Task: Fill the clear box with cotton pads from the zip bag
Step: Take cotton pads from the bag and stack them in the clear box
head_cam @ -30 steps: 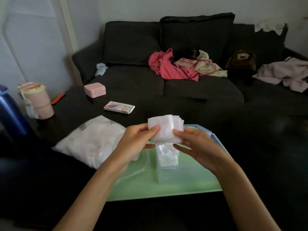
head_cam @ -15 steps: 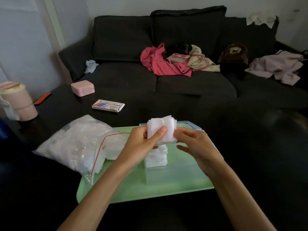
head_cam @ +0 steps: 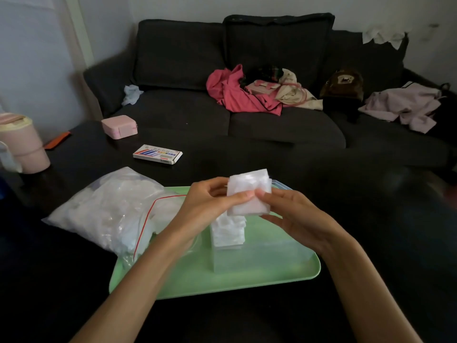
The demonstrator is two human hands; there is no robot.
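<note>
A stack of white square cotton pads (head_cam: 248,189) is held upright between both hands, just above the clear box (head_cam: 259,258). My left hand (head_cam: 210,206) pinches its left side with thumb and fingers. My right hand (head_cam: 294,214) pinches its right side. The clear box stands on a green tray (head_cam: 188,280), and a pile of pads (head_cam: 230,233) sticks up out of its left part. The zip bag (head_cam: 111,209), clear with a red seal line and full of white pads, lies to the left with its open end over the tray's edge.
On the dark table lie a pink case (head_cam: 120,126), a flat printed carton (head_cam: 157,154), a pink lidded cup (head_cam: 23,147) and an orange item (head_cam: 57,140). A box lid (head_cam: 282,185) lies behind the hands. The dark sofa (head_cam: 272,115) behind holds clothes.
The stack of pads has stayed between both hands above the box, lowering slightly. The head camera has shifted, so the table and bag sit differently in frame.
</note>
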